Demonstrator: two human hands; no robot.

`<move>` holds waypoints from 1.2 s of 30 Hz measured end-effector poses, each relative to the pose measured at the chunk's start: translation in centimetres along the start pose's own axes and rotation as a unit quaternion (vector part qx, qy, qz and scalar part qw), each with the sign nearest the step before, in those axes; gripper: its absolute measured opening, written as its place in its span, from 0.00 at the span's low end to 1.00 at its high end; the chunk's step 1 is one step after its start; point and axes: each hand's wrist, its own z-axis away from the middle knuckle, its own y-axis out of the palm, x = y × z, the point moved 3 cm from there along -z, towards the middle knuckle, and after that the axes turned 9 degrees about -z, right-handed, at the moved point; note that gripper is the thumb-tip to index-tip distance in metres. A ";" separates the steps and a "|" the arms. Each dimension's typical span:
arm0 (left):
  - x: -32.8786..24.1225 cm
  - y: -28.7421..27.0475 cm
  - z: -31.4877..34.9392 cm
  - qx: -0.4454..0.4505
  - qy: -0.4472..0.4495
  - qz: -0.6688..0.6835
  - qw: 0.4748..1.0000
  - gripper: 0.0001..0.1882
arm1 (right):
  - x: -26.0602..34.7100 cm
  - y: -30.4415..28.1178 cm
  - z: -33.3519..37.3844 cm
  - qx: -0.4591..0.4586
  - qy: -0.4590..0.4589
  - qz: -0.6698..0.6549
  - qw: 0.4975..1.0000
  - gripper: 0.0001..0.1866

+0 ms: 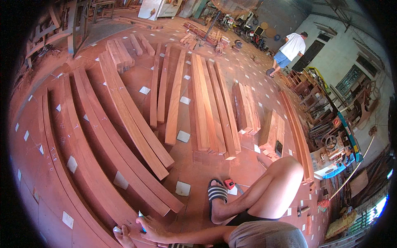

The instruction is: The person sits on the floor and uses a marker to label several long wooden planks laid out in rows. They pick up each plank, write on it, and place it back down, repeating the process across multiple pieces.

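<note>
At the bottom of the view my right hand (152,230) is closed around a slim white-and-blue pen (141,214), its white end pointing up. Just left of it, my left hand (124,239) pinches a small white piece (117,229) that looks like a cap; the lower edge cuts off most of this hand. Both hands are over the near end of a long reddish wooden beam (89,159). Farther left lies another long beam (68,177) with white marks on it. A pair of joined beams (124,146) runs to the right of my hands.
More timber (202,107) lies in rows across the tiled floor. A red tape measure (229,184) is beside my sandalled foot (218,196). A dark phone (278,149) rests on a short stack of blocks (271,132). Another person (292,47) walks at the back right, near machinery (333,142).
</note>
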 end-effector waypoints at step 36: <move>3.9 0.3 0.0 -0.165 -0.057 -0.125 0.977 0.10 | 0.1 -1.9 -0.6 -0.022 -0.005 0.041 0.999 0.35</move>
